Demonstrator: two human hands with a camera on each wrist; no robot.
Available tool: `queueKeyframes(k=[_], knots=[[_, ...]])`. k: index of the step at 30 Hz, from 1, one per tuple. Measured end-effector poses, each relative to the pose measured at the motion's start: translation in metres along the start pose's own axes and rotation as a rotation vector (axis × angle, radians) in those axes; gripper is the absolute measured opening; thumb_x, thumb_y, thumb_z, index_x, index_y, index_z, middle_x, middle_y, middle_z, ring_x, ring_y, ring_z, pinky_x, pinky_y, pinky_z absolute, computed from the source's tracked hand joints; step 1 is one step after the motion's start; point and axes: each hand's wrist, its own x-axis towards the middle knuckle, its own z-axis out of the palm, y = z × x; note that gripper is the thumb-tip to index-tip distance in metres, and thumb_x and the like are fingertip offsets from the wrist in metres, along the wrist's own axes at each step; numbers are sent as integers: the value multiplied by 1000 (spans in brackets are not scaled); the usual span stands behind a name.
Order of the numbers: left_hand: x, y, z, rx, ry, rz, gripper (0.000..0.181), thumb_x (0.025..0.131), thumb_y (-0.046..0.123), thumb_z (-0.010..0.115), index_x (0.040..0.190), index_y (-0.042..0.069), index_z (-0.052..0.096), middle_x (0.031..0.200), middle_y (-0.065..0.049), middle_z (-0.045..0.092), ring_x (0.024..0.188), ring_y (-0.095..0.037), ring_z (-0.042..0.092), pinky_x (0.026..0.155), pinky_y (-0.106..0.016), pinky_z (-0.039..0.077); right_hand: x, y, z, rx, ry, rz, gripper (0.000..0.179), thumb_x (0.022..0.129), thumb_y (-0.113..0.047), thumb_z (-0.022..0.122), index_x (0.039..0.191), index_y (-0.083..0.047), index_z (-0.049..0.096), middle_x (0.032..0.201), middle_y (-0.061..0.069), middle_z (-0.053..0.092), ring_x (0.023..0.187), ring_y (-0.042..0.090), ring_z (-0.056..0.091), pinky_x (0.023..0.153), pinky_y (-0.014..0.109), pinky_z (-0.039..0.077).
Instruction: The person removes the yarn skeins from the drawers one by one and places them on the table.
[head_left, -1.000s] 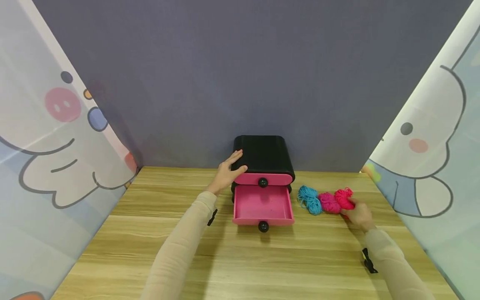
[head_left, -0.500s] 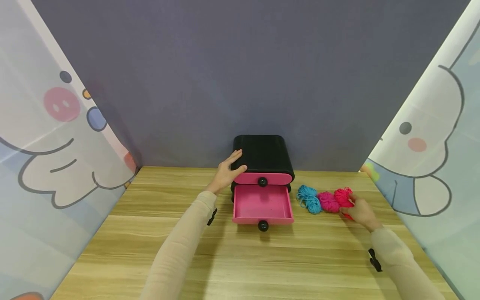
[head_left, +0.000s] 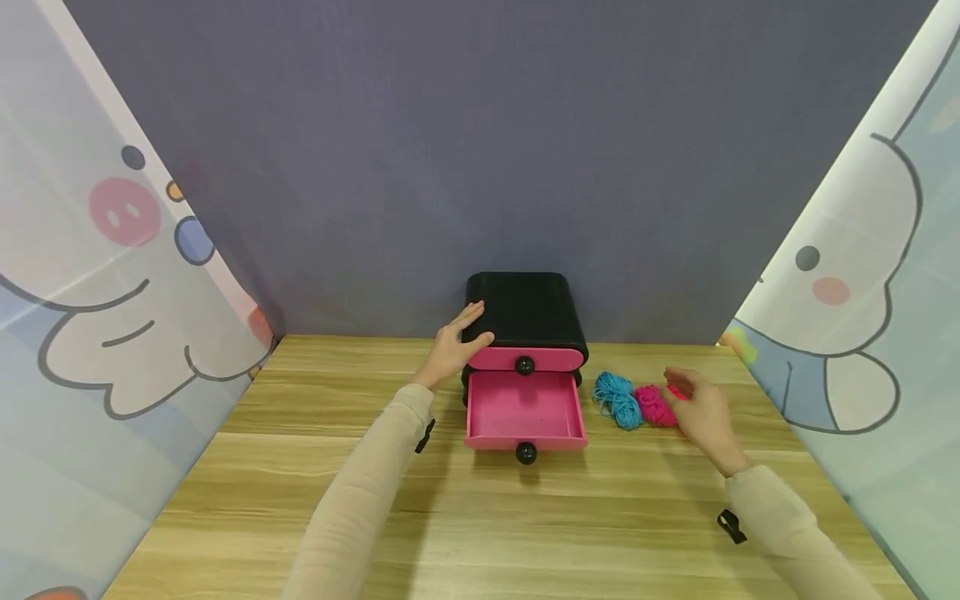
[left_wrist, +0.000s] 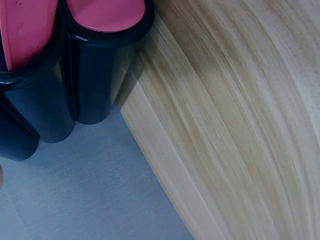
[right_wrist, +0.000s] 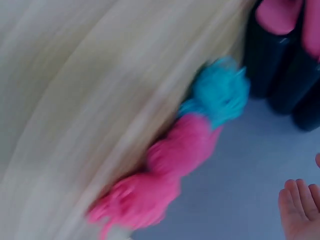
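Note:
My left hand (head_left: pixel 447 350) lies with straight fingers on the left edge of a black drawer cabinet (head_left: pixel 528 308). Below the cabinet's closed top pink drawer (head_left: pixel 495 358), a second pink drawer (head_left: pixel 527 408) is pulled out, with nothing inside. To the right, a blue yarn skein (head_left: pixel 618 402), a magenta one (head_left: pixel 654 406) and a hot-pink one (right_wrist: pixel 142 200) lie in a row on the table. Over the hot-pink skein hovers my right hand (head_left: pixel 707 417), thumb and fingers apart and holding nothing; it hides most of that skein in the head view.
The wooden table (head_left: pixel 480 533) ends at a grey backdrop (head_left: pixel 375 167) behind the cabinet. Cartoon-printed curtains (head_left: pixel 862 350) flank the table on both sides. A black knob (head_left: pixel 527 452) juts forward from the pulled-out drawer.
My right hand has let go of the hot-pink skein and risen over it, its fingers now spread toward the left. The left hand and the drawers have stayed put.

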Motion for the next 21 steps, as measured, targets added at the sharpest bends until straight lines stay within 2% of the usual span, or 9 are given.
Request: queueKeyframes(k=[3,4,5,7,9,12,15,21], knots=[[0,-1,0,0,0,6,67,83,46,63,141,27,36,150,12,27,138,-1,15,113,-45,16,-6,-17,6,67,23,-33,32,85,-6,62,114,7,59,109,25,63,97,37,60,70,4,43],[0,-2,0,0,2,9,67,83,46,63,141,26,36,149,13,27,138,-1,15,113,-45,16,-9,-23,9,83,24,-41,32,85,-8,63,113,6,60,108,24,63,97,37,61,69,0,39],[0,-2,0,1,4,12,67,83,46,63,141,26,36,149,13,28,138,-1,15,113,-45,16,-11,-28,11,100,18,-48,32,86,-10,63,113,6,60,108,23,64,97,35,61,70,0,40],[0,-2,0,2,5,16,67,83,46,62,141,26,36,149,12,28,139,-1,15,113,-45,16,-16,-39,15,124,-4,-55,34,86,-15,64,114,4,60,110,21,64,98,33,61,74,7,46],[0,-1,0,3,0,15,67,83,46,62,142,26,36,150,12,27,139,-2,15,113,-45,15,-22,-48,20,143,-35,-49,37,87,-20,64,115,3,60,112,19,64,100,32,61,79,21,51],[-1,0,1,6,-8,12,67,84,46,62,142,26,35,150,11,26,139,-3,14,113,-45,15,-30,-60,26,164,-82,-48,37,87,-20,64,117,0,60,115,17,63,103,31,61,84,39,50],[-1,0,1,4,-5,19,66,84,44,62,142,25,36,150,11,27,140,-5,15,113,-45,15,-39,-71,33,187,-96,-72,34,85,-14,66,116,-1,60,113,15,63,101,30,62,83,41,50],[-1,2,0,15,7,32,64,86,37,63,142,21,37,149,10,29,141,-9,16,113,-45,16,-61,-92,52,302,-101,-189,29,78,-1,70,106,2,65,102,14,66,89,23,65,79,33,53]])
